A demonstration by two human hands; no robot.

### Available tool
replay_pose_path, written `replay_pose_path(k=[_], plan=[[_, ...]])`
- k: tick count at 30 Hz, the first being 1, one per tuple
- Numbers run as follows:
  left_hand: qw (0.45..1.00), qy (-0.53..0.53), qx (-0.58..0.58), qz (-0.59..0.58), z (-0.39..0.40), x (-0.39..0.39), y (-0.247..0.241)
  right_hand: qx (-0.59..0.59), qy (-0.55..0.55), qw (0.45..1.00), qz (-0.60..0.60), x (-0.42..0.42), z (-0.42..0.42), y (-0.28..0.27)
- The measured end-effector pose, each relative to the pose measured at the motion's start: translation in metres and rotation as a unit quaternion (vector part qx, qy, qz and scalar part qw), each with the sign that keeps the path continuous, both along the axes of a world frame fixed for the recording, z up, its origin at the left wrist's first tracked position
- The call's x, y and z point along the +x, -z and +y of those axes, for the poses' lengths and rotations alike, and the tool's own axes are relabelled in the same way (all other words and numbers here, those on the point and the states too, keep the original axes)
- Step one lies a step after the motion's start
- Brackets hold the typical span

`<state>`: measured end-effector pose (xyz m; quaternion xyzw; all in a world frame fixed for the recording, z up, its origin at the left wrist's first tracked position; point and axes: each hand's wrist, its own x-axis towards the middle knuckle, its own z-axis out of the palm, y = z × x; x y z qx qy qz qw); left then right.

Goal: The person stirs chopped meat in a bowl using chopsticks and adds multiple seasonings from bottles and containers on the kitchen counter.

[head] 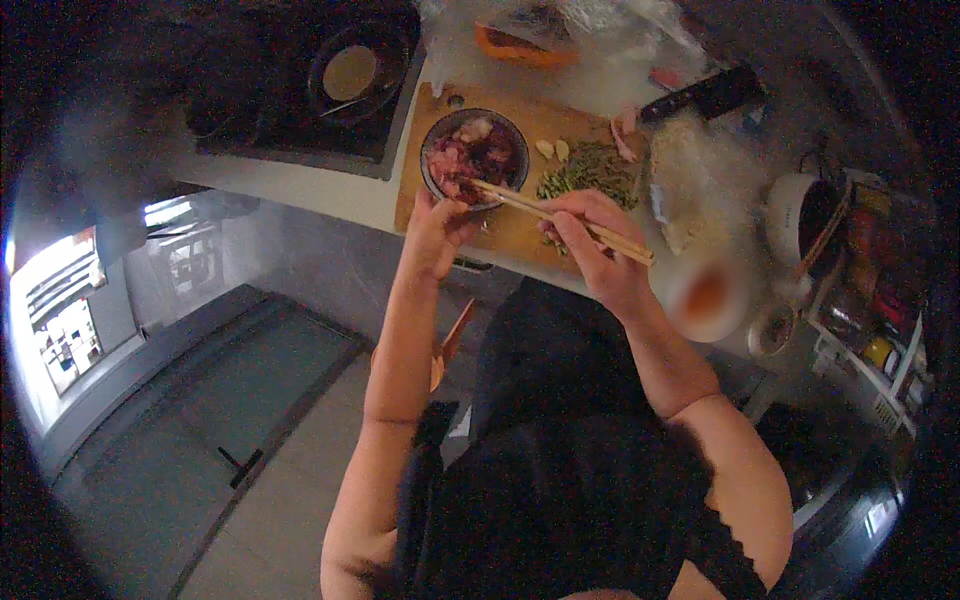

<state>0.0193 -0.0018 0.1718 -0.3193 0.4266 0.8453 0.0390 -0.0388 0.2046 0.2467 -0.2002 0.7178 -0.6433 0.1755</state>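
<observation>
A dark-rimmed bowl [523, 138] with pieces of raw meat [450, 160] stands at the left part of a wooden cutting board [510, 99]. My left hand [444, 231] grips the bowl's near rim. In my right hand [596, 244] is a pair of wooden chopsticks [525, 204], their tips in the meat. Just beyond this hand lie chopped green vegetables [592, 171], with garlic cloves [553, 148] beside them. A strip of pinkish meat [622, 141] rests at the pile's far right.
On the left, a pan [351, 73] sits on the dark cooktop [292, 124]. A cleaver [705, 94] and a plastic bag [679, 180] lie right of the board. Nearer are a small dish with reddish contents [705, 298], a white pot [786, 217] and a rack [862, 367].
</observation>
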Motion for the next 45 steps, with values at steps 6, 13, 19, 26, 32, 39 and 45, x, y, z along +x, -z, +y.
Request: replay_pose_path(k=[6,13,19,26,32,39,45], plan=[[0.998,0.064,-0.017,-0.011,-0.024,-0.058,0.000,0.068,0.052,0.983,0.163,-0.059,-0.039,0.012],[0.977,0.190,-0.096,-0.015,-0.067,-0.082,0.032,0.153,0.103,0.971,0.153,-0.088,-0.059,0.015],[0.815,0.326,-0.463,0.125,-0.101,-0.096,0.005,0.177,0.201,0.953,0.139,-0.067,-0.097,0.034],[0.703,0.274,-0.584,0.300,-0.092,-0.094,0.063,0.172,0.346,0.919,0.077,-0.040,-0.140,0.055],[0.772,0.218,-0.485,0.347,-0.089,-0.106,0.075,0.219,0.326,0.911,0.123,-0.022,-0.166,0.046],[0.731,0.195,-0.517,0.400,-0.095,-0.113,0.079,0.251,0.403,0.875,0.095,-0.032,-0.153,0.055],[0.747,0.185,-0.491,0.409,-0.094,-0.112,0.094,0.226,0.371,0.895,0.099,-0.030,-0.157,0.057]])
